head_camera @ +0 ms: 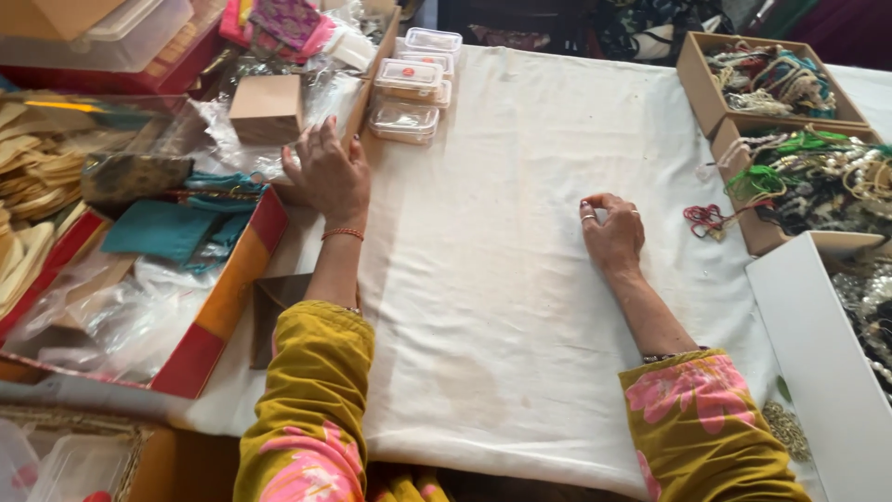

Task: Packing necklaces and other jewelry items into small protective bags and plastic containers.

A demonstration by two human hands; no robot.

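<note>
My left hand (pixel 327 172) lies flat with fingers spread at the left edge of the white cloth (pixel 520 279), touching crinkled clear plastic wrap (pixel 237 139) next to a small brown cardboard box (pixel 267 107). A red thread bracelet circles that wrist. My right hand (pixel 613 231) rests on the cloth near the middle, fingers curled inward with fingertips pinched together; rings show on two fingers. Whether anything tiny sits between those fingertips cannot be made out. A small red thread bundle (pixel 703 219) lies just right of that hand.
Several clear plastic boxes (pixel 409 88) are stacked at the back. Cardboard boxes of beaded jewellery (pixel 771 79) (pixel 818 177) line the right side, with a white box lid (pixel 818 353) nearer. A red-edged tray (pixel 218 307) with teal cloth and plastic bags sits left.
</note>
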